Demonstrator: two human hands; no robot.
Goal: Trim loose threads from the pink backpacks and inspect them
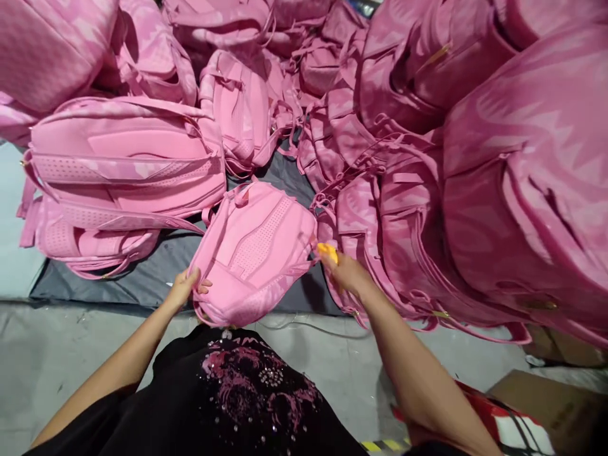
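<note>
A small pink backpack [266, 247] is in front of me, its padded back panel facing up and its body tilted. My left hand [183, 288] is closed on its lower left edge, thumb on top and fingers partly underneath. At the bag's right edge, my right hand [346, 271] is closed round a small yellow tool [327, 253]. Most of that tool is hidden by the fingers, so its exact kind is unclear. Its tip end is close to the strap at the bag's side; whether they touch I cannot tell.
Larger pink backpacks [128, 164] lie stacked at the left. More pink backpacks [536, 158] stand packed along the right and back. Dark grey sheeting [175, 253] lies under them. Below are the grey floor [304, 354] and a cardboard box [536, 399] at lower right.
</note>
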